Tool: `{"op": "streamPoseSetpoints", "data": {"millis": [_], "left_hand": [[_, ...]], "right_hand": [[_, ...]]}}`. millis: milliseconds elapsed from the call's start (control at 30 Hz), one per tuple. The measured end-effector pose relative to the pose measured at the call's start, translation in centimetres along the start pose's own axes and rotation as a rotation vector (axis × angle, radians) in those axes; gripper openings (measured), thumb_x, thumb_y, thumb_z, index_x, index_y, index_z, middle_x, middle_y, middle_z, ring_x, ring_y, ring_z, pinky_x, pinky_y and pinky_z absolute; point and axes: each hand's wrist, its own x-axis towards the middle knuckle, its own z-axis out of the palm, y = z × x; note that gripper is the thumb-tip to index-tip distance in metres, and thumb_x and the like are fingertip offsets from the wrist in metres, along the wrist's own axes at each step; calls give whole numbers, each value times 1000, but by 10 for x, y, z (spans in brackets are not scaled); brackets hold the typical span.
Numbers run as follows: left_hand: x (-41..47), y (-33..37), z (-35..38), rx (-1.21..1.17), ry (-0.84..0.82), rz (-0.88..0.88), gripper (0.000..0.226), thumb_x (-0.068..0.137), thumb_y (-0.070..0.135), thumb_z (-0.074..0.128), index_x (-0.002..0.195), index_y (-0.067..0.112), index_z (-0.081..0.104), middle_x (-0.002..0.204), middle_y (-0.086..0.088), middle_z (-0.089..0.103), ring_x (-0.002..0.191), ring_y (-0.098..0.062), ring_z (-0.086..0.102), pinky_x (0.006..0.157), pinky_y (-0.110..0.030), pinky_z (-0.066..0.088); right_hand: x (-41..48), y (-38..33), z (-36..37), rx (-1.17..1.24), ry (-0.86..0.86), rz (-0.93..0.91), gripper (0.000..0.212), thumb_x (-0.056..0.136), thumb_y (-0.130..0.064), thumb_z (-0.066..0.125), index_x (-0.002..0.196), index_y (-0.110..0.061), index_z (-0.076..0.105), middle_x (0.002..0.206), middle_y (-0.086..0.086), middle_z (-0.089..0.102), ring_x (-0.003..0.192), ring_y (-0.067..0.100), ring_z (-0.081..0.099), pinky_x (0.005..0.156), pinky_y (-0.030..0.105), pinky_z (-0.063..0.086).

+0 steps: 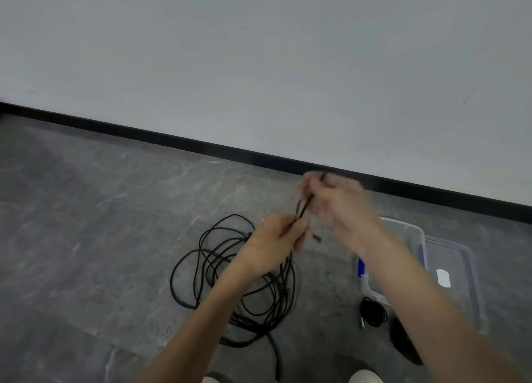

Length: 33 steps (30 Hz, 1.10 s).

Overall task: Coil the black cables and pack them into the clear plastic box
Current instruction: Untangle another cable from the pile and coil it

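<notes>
A long black cable [218, 270] lies in a loose tangle of loops on the grey floor below my hands. My left hand [276, 238] is shut on a strand of it, lifted above the pile. My right hand [339, 201], blurred by motion, grips the same cable a little higher and to the right, and a short taut piece runs between the two hands. The clear plastic box [414, 236] stands on the floor at the right, partly hidden by my right forearm. A small coiled black cable [373, 312] lies in front of the box.
The box's clear lid [460, 282] lies flat to the right of the box. A dark object [403, 342] sits under my right forearm. A white wall with a black skirting board [201, 146] runs behind. My shoe tips [365, 378] show at the bottom edge.
</notes>
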Motion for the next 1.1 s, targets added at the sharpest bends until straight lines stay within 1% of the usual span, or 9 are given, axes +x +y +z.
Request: {"op": "streamPoseSetpoints", "data": {"millis": [100, 267, 467, 567, 633, 833, 967, 1033, 1100], "left_hand": [[-7, -7, -8, 108, -36, -30, 34, 102, 22, 44, 85, -1, 61, 61, 7, 54, 54, 0, 50, 62, -15, 40], [-4, 5, -10, 33, 73, 22, 28, 102, 22, 46, 81, 11, 62, 57, 8, 55, 52, -4, 51, 56, -17, 40], [-15, -8, -21, 243, -3, -40, 34, 102, 22, 43, 77, 14, 64, 60, 5, 58, 56, -5, 56, 67, -30, 53], [-11, 7, -12, 152, 114, 23, 31, 102, 18, 44, 81, 8, 64, 57, 6, 56, 52, -4, 52, 57, -20, 45], [-9, 12, -6, 119, 134, 49, 28, 102, 19, 46, 81, 11, 63, 59, 9, 55, 50, 0, 49, 55, -14, 39], [-13, -8, -22, 333, -33, -62, 37, 102, 21, 43, 70, 22, 60, 63, 6, 60, 65, -13, 61, 74, -28, 52], [-8, 5, -14, 91, 139, 25, 29, 102, 20, 44, 83, 15, 65, 61, 6, 62, 64, -10, 61, 72, -31, 52], [-6, 12, -11, 16, 148, 82, 23, 102, 20, 45, 95, 10, 64, 60, 7, 62, 61, -8, 59, 65, -24, 49], [-7, 13, -12, -1, 119, 95, 22, 101, 21, 47, 90, 11, 65, 62, 7, 63, 63, -8, 60, 67, -24, 48]], "right_hand": [[5, -21, -19, 336, 66, -96, 15, 99, -11, 48, 103, -9, 63, 94, 2, 73, 84, 12, 68, 77, 26, 53], [-12, -1, 5, -118, -169, 38, 17, 97, -9, 51, 102, -3, 65, 83, 4, 72, 73, 10, 67, 69, 28, 50], [2, -41, -24, 432, 32, -136, 15, 99, -15, 47, 104, -11, 61, 89, -1, 71, 83, 10, 67, 76, 25, 54], [-8, -9, -5, 10, -158, 79, 21, 97, -12, 52, 113, -2, 62, 101, 10, 73, 83, 17, 65, 68, 26, 49], [-13, 1, 9, -174, -209, 98, 19, 98, -9, 50, 105, 2, 64, 90, 9, 74, 74, 21, 60, 60, 30, 46], [3, -53, -32, 417, 87, -253, 21, 102, -12, 42, 104, -6, 62, 79, -1, 69, 73, 10, 64, 76, 23, 53], [-5, -25, -17, 69, -118, -50, 22, 97, -14, 51, 116, -6, 60, 100, 5, 74, 93, 20, 67, 86, 34, 49], [-12, -9, 1, -213, -270, 28, 21, 97, -11, 52, 111, 1, 63, 90, 2, 74, 84, 25, 62, 78, 35, 50], [-8, -8, 5, -205, -202, -28, 19, 98, -8, 48, 100, 1, 66, 80, 0, 72, 79, 21, 61, 78, 34, 51]]}}
